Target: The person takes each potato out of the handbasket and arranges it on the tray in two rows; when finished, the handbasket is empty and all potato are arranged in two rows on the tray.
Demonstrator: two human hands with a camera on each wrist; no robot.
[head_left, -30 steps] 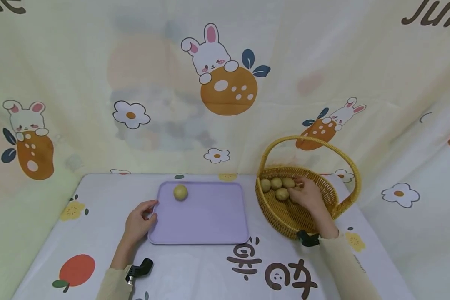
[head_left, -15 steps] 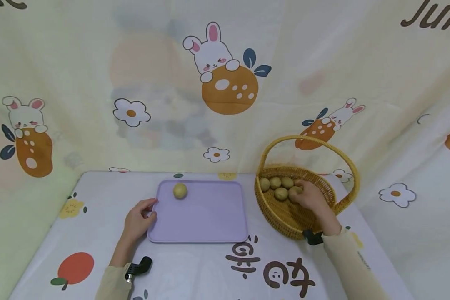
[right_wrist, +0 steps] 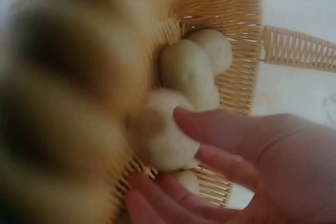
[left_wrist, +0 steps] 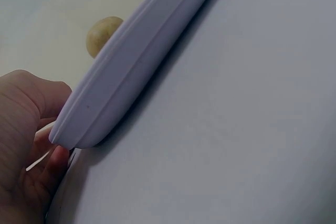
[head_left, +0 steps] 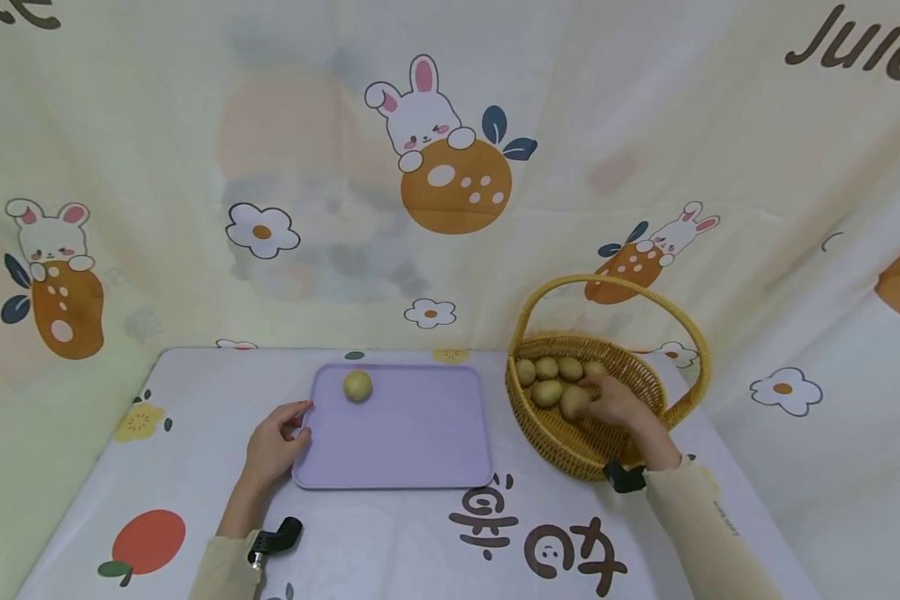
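Observation:
In the head view my left hand [head_left: 272,444] holds the left edge of a lilac tray [head_left: 412,433]. The left wrist view shows its thumb and fingers at the tray's rim [left_wrist: 113,90]. One round potato [head_left: 357,386] sits near the tray's back left corner. To the right, my right hand [head_left: 621,407] reaches into a wicker basket [head_left: 551,442] and grips a potato [head_left: 574,402] with thumb and fingers. The right wrist view shows the thumb against this potato [right_wrist: 165,135]. Several more potatoes [head_left: 547,393] lie beside it along the basket's left and back side.
The basket's tall arched handle [head_left: 607,282] rises over the right hand. A printed white cloth [head_left: 390,542] covers the table, and a bunny-print curtain [head_left: 330,292] hangs behind it. A blurred wicker part fills the left of the right wrist view.
The right hand has shifted the potato at its fingertips left and toward the front of the basket. Another potato now shows behind it. The left hand stays at the tray.

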